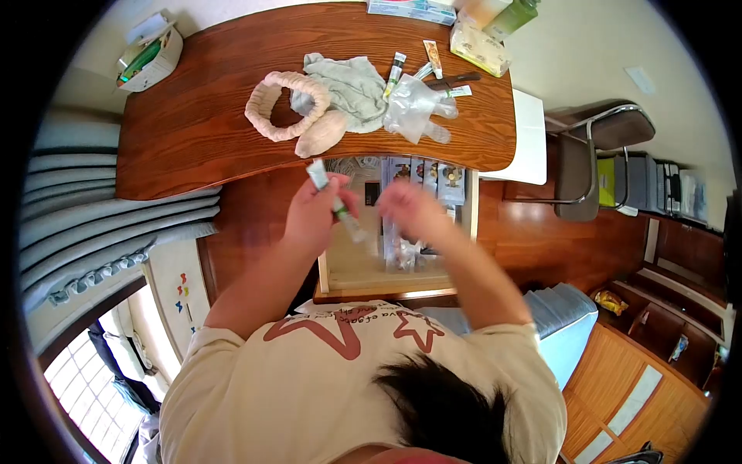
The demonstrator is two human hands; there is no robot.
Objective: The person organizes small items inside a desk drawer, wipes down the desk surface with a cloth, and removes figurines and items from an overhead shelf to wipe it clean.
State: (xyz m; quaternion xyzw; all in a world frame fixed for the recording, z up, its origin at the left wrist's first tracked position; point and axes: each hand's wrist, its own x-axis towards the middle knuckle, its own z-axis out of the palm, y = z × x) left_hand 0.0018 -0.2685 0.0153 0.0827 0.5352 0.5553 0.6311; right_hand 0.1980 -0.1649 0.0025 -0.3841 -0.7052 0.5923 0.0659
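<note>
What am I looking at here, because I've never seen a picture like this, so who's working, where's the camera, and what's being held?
There's no machine here: a person works with a bare left hand and right hand. The single picture comes from a head-worn camera looking forward and down, so their shirt fills the bottom. On the desk you can see a pink headband, a grey towel, what looks like a clear plastic glove, and some small tubes. Below the desk's edge, a drawer stands open with clear packets in it. The left hand has a white and green tube in its grip. The right hand is too blurred to tell whether it holds anything.
</note>
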